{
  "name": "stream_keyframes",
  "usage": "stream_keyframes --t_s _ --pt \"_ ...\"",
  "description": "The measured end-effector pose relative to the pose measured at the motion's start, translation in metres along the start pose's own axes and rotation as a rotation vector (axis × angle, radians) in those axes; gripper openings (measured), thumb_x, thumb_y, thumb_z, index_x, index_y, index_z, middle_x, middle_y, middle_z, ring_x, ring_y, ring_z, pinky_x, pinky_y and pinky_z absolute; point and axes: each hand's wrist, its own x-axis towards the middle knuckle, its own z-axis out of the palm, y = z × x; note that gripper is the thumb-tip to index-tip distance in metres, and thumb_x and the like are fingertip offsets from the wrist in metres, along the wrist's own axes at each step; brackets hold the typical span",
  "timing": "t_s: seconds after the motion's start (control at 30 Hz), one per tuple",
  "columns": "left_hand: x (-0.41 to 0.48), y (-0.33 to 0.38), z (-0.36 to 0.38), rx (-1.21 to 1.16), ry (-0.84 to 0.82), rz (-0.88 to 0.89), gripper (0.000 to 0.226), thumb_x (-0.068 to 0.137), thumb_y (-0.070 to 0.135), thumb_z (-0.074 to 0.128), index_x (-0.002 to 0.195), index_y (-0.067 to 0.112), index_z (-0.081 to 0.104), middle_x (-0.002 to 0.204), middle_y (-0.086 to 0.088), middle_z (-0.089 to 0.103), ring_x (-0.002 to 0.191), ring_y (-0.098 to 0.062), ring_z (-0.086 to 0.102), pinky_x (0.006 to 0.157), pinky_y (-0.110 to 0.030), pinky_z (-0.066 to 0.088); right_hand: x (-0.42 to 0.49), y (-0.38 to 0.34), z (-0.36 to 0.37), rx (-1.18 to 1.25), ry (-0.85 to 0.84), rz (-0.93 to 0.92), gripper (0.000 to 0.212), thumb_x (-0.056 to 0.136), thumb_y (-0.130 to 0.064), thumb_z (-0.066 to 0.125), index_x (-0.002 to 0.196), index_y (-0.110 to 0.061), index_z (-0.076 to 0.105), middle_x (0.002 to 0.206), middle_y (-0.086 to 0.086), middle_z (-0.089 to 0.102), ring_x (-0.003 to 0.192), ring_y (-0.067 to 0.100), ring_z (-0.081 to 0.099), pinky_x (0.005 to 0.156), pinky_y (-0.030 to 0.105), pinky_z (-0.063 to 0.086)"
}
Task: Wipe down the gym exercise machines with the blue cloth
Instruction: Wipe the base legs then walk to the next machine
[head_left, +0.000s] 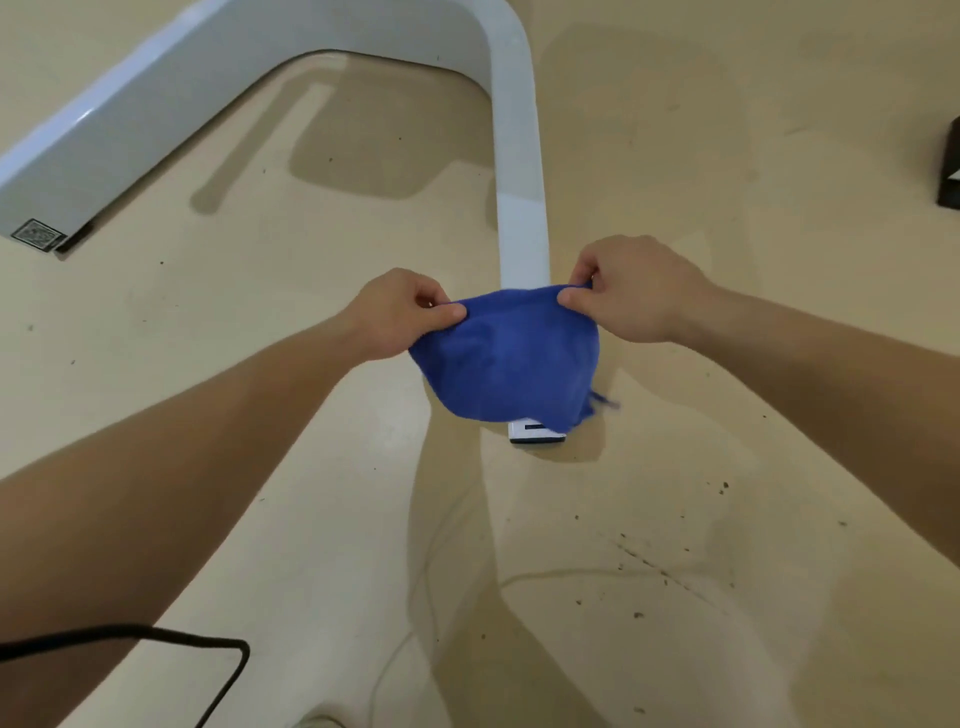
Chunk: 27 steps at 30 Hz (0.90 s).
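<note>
Presently, head view, looking down past both bare forearms. The blue cloth (506, 353) is held up in the air between the two hands, centre of view, spread loosely and sagging to a rounded lower edge.

Left hand (400, 314): thumb and forefinger pinch the cloth's upper left edge; the remaining fingers are curled under.

Right hand (634, 291): thumb and forefinger pinch the upper right edge, knuckles up. Both hands are level with each other, with the top hem stretched between them.

White machine frame (519, 197): a glossy bar that runs from the left edge up to the top, bends round, and comes straight down toward the camera. The cloth hangs in front of the near stretch of this bar and hides it. Cannot tell whether fabric touches the bar or hangs just above it. The bar's end cap (535, 434) shows just under the cloth's lower edge.

A square printed label (37, 235) sits on the far-left end of the frame, too blurred to read.

Beige floor (727, 156), glossy, carries soft shadows of the arms. Dark specks (665, 571) are scattered lower right. A thin pale cord (545, 573) lies curved on the floor below the cloth. A black cable (130, 631) crosses the lower left corner, in front of the left forearm. A dark object (950, 171) is cut off by the right edge; cannot identify.
</note>
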Motion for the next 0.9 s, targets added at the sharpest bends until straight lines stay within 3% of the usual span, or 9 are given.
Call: stream_keyframes --t_s 0.1,0.2,0.3,0.4,0.5,0.6,0.7,0.77,0.9 --pt "0.008 0.006 0.018 0.095 0.273 0.002 0.015 0.094 0.037 0.06 0.098 0.023 0.066 0.094 0.003 0.064 0.087 -0.018 0.06 0.072 -0.028 0.043 0.002 0.005 0.013 0.016 0.165 0.056 0.018 0.096 -0.04 0.051 0.108 -0.028 0.057 0.093 -0.006 0.066 0.089 0.022 0.061 0.07 0.033 0.045" --pt "-0.004 0.017 0.045 -0.066 0.523 -0.001 0.033 0.095 0.034 0.054 0.124 0.018 0.054 0.12 0.0 0.053 0.103 -0.018 0.056 0.086 -0.033 0.046 -0.003 0.007 0.025 0.249 0.253 0.078 0.039 0.098 -0.036 0.049 0.135 -0.025 0.043 0.096 -0.008 0.066 0.084 0.018 0.062 0.073 0.034 0.046" --pt "-0.027 0.03 0.083 -0.333 0.349 -0.064 0.04 0.1 0.04 0.047 0.133 0.017 0.047 0.128 0.004 0.055 0.112 -0.012 0.057 0.097 -0.033 0.045 -0.014 0.007 0.05 0.451 0.186 0.085 0.043 0.101 -0.037 0.044 0.14 -0.019 0.043 0.114 -0.008 0.061 0.097 0.014 0.061 0.083 0.03 0.043" --pt "-0.031 0.04 0.097 -0.504 0.212 0.005 0.009 0.104 0.037 0.039 0.108 0.036 0.047 0.098 0.021 0.059 0.083 0.007 0.058 0.075 -0.015 0.047 -0.014 -0.001 0.068 0.634 0.071 0.043 0.036 0.103 -0.041 0.035 0.131 -0.024 0.05 0.124 -0.007 0.06 0.108 0.012 0.058 0.096 0.033 0.045" --pt "-0.013 0.054 0.094 -0.532 0.208 0.036 0.024 0.106 0.032 0.033 0.124 0.029 0.049 0.094 0.022 0.056 0.08 0.007 0.056 0.063 -0.001 0.04 -0.003 -0.014 0.078 0.8 0.04 0.075 0.038 0.106 -0.04 0.028 0.139 -0.03 0.043 0.118 -0.012 0.06 0.103 0.003 0.058 0.087 0.021 0.043" --pt "0.01 0.058 0.09 -0.573 0.24 0.01 0.035 0.107 0.033 0.032 0.135 0.019 0.047 0.103 0.014 0.06 0.089 0.002 0.059 0.073 -0.009 0.044 0.018 -0.021 0.077 0.874 0.122 0.112 0.039 0.107 -0.039 0.028 0.141 -0.027 0.041 0.11 -0.012 0.059 0.094 -0.003 0.058 0.075 0.01 0.042" --pt "0.037 0.058 0.079 -0.607 0.241 -0.006 0.036 0.106 0.035 0.032 0.134 0.021 0.049 0.112 0.005 0.066 0.099 -0.01 0.064 0.089 -0.03 0.051 0.05 -0.024 0.068 0.914 0.141 0.155 0.046 0.1 -0.049 0.031 0.138 -0.027 0.044 0.115 -0.005 0.064 0.101 0.013 0.064 0.093 0.036 0.051" --pt "0.046 0.06 0.076 -0.629 0.249 -0.01 0.035 0.105 0.035 0.032 0.133 0.022 0.049 0.112 0.005 0.066 0.099 -0.01 0.065 0.089 -0.031 0.051 0.062 -0.025 0.066 0.957 0.157 0.188 0.049 0.098 -0.05 0.033 0.137 -0.024 0.046 0.115 -0.003 0.065 0.102 0.016 0.065 0.096 0.043 0.052" --pt "0.015 0.054 0.093 -0.644 0.255 0.067 0.033 0.107 0.028 0.032 0.137 0.023 0.043 0.114 0.011 0.064 0.101 -0.002 0.063 0.085 -0.018 0.047 0.028 -0.024 0.079 0.902 0.138 0.088 0.04 0.107 -0.035 0.031 0.145 -0.023 0.035 0.112 -0.017 0.059 0.099 -0.005 0.059 0.084 0.011 0.045"
